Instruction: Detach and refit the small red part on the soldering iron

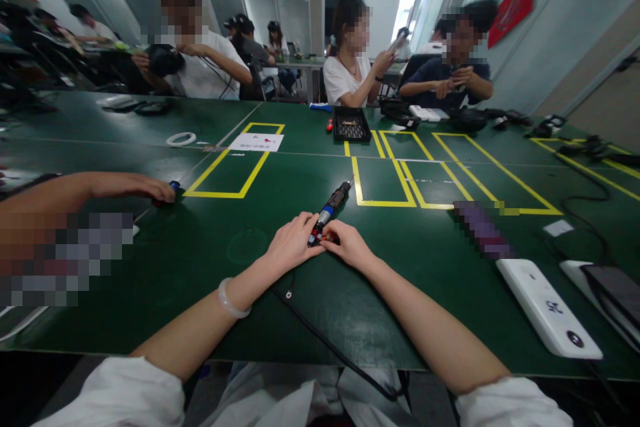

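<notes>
A slim electric screwdriver (334, 203), black with a blue band and a silver section, points away from me over the green table, its thin tip toward the far right. My left hand (293, 243) is closed around its near end, thumb and fingers on either side. Against that same end, my right hand (349, 245) has thumb and forefinger pinched on a small reddish-orange piece; what that piece is remains partly hidden by the fingers. A black cable (327, 340) with a small ring lug (289, 294) runs below my wrists to the table edge.
Yellow tape outlines (385, 203) mark the table. A black tray (351, 125) of small parts and a paper sign (257, 141) stand farther back. At right lie a white power bank (550, 307) and cables. A neighbour's hand (163, 190) rests at left; several people sit opposite.
</notes>
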A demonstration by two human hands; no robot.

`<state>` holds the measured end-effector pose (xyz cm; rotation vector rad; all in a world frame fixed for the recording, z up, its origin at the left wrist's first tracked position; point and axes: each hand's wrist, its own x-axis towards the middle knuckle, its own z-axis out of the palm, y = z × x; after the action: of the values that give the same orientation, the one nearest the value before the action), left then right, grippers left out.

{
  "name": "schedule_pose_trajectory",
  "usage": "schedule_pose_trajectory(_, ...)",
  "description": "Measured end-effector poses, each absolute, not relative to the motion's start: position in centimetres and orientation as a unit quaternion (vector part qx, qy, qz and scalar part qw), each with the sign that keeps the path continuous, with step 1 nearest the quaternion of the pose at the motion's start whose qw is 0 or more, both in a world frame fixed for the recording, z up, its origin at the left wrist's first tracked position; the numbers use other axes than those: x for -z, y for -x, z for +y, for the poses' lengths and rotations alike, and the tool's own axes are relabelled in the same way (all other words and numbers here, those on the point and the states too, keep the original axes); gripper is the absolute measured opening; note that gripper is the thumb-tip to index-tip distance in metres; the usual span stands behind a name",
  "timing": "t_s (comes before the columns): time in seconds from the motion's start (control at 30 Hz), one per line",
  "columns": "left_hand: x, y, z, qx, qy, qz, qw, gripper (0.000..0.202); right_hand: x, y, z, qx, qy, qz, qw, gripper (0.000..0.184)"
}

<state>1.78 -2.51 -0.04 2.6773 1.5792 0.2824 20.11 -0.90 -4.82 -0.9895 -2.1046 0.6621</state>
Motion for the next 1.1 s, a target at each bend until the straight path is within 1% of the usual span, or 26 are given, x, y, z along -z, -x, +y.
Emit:
schedule_pose_trajectory(0.1,0.2,-2.0,-2.5,-0.084,-0.852,0.516,-0.002,0.062,4.6,-20.3,-1.0,-0.265,0.367,-0.812,0.369,0.005)
schedule_pose_trajectory(0.27,0.4,-2.4,-2.2,-0.072,-0.845,0.530,-0.002,0.059,4.0,-20.7,-1.2,-0.273,0.355,-0.807,0.386,0.007)
schedule_pose_trajectory(0.53,0.2,-0.9,-0.5,-0.061,-0.824,0.563,-0.019,0.058,4.2,-21.4,-1.1,-0.264,0.383,-0.808,0.361,0.008)
schedule_pose_trajectory(0.8,0.7,6.4,4.2,-0.041,-0.745,0.666,-0.011,0.062,4.0,-21.7,-1.1,-0.259,0.387,-0.815,0.345,0.007)
schedule_pose_trajectory(1.1,1.4,15.0,6.9,-0.055,-0.663,0.745,-0.052,0.060,4.4,-21.6,-0.9,-0.250,0.390,-0.820,0.336,0.007)
